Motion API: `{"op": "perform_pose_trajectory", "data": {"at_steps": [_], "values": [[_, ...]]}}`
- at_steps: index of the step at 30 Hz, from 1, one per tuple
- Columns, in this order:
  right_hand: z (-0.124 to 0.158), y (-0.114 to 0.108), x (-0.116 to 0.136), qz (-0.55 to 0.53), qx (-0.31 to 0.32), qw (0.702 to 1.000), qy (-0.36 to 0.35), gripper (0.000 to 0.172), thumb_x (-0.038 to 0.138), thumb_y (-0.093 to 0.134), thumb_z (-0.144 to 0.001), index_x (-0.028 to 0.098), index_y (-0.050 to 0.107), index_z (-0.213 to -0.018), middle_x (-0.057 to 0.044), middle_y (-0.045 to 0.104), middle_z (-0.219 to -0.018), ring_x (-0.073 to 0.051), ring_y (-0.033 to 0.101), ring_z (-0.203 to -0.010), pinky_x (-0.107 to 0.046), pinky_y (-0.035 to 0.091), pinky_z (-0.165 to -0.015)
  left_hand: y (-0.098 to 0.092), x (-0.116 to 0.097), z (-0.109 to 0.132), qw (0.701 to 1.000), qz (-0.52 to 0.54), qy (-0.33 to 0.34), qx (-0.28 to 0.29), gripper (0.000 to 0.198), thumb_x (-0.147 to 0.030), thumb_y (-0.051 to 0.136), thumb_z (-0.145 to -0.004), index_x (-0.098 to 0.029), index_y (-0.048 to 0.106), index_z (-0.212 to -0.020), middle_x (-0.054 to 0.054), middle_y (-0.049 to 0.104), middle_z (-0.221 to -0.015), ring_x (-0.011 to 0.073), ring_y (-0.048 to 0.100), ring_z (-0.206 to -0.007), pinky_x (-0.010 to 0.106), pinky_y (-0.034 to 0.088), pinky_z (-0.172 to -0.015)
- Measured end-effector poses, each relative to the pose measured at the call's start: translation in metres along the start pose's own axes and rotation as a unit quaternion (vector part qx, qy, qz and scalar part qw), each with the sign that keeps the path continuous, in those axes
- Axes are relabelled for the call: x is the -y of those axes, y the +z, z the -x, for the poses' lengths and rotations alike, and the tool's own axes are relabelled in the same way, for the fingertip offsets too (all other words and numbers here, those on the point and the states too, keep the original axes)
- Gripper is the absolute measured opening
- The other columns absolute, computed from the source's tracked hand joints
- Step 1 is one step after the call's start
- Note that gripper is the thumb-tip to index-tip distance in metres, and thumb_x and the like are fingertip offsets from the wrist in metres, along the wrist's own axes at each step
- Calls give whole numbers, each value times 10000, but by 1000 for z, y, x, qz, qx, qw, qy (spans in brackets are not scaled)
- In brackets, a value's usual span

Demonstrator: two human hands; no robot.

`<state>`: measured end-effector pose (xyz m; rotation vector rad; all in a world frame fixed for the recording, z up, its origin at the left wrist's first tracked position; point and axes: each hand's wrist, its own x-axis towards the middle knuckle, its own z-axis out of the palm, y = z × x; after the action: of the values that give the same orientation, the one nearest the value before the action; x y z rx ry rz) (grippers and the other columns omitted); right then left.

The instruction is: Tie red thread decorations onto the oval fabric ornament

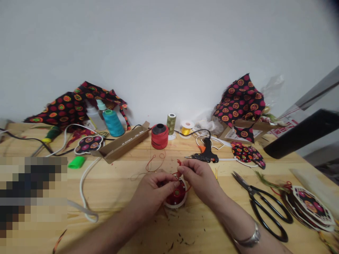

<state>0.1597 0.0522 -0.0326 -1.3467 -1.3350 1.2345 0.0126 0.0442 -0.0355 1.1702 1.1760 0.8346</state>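
Note:
A round fabric-covered ornament point(177, 199) with a pale rim and dark red face lies under my hands at the front middle of the table. My left hand point(156, 188) is closed at its upper left edge, thumb and fingers pinched together there. Between the thumb and fingers of my right hand point(200, 176) is a red cord point(179, 163), its knotted end sticking up above the fingertips. More of the cord loops down along the ornament's right side. A loose red thread trails on the wood behind my left hand. My fingers hide part of the ornament.
Black-handled scissors point(261, 203) lie to the right, beside a stack of patterned ornaments point(312, 206). A black glue gun point(205, 151) rests behind my right hand. Thread spools, including a red one point(159, 137), stand near the wall. A cardboard tray point(124, 143) and white cable point(82, 180) lie left.

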Motion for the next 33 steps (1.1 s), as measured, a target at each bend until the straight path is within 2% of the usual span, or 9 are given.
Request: {"op": "perform_pose_trajectory", "data": {"at_steps": [5, 10, 16, 19, 21, 24, 26, 28, 33], "values": [[2, 2, 2, -142, 50, 986, 70, 209, 340, 620, -702, 154, 562, -625, 15, 575, -577, -62, 387, -443, -195, 285, -436, 0, -3, 0, 997, -68, 33, 13, 109, -232, 658, -685, -206, 763, -701, 22, 697, -633, 169, 592, -597, 237, 432, -552], [3, 0, 0, -208, 85, 972, 66, 252, 346, 641, -713, 148, 520, -615, 41, 512, -543, -43, 362, -427, -187, 270, -430, -1, -3, 1, 995, -91, 38, 14, 105, -248, 662, -693, -203, 756, -702, 30, 696, -675, 174, 593, -627, 249, 432, -582], [-7, -11, 3, -160, -10, 986, 51, 267, 354, 652, -687, 152, 504, -593, 66, 441, -489, -35, 304, -397, -187, 195, -388, -8, -4, 6, 982, -83, 153, -68, 181, -278, 650, -724, -238, 720, -561, -4, 554, -561, 181, 524, -690, 273, 403, -671], [-11, -15, 2, -122, -41, 990, 59, 261, 358, 632, -686, 153, 505, -584, 60, 440, -480, -38, 302, -392, -190, 193, -387, -14, -3, 15, 980, -47, 191, -40, 324, -295, 547, -809, -241, 694, -525, -10, 454, -453, 196, 507, -702, 308, 396, -761], [-13, -17, 1, -90, -54, 993, 59, 250, 349, 617, -691, 153, 509, -578, 58, 437, -476, -42, 306, -397, -192, 201, -390, -16, -1, 18, 976, -16, 215, -32, 349, -330, 507, -830, -231, 695, -554, 5, 471, -459, 216, 519, -726, 347, 403, -798], [-12, -16, 2, -67, -64, 994, 54, 234, 339, 610, -687, 154, 519, -579, 49, 461, -493, -49, 327, -414, -194, 216, -393, -12, 3, 16, 951, 39, 278, -127, 254, -347, 527, -820, -214, 681, -670, 49, 602, -738, 239, 533, -870, 379, 401, -862], [-10, -15, 3, -64, -56, 995, 51, 228, 340, 610, -687, 155, 525, -584, 45, 476, -507, -53, 342, -426, -196, 230, -399, -7, 4, 11, 931, 69, 301, -193, 127, -284, 549, -821, -219, 634, -753, 46, 576, -999, 223, 519, -981, 363, 392, -906], [-6, -12, 4, -61, -37, 996, 48, 219, 337, 607, -692, 156, 533, -592, 47, 476, -508, -57, 349, -434, -198, 241, -405, -3, 3, 6, 929, 87, 301, -198, 36, -208, 558, -822, -227, 589, -825, 31, 511, -1151, 197, 504, -1063, 334, 393, -936], [1, -5, 6, -50, 10, 998, 35, 192, 308, 584, -720, 157, 548, -606, 45, 488, -517, -58, 354, -443, -201, 251, -420, -1, 1, 2, 921, 77, 334, -184, 225, -139, 542, -828, -243, 583, -1023, 29, 431, -1345, 195, 353, -1280, 319, 282, -1068]]}}
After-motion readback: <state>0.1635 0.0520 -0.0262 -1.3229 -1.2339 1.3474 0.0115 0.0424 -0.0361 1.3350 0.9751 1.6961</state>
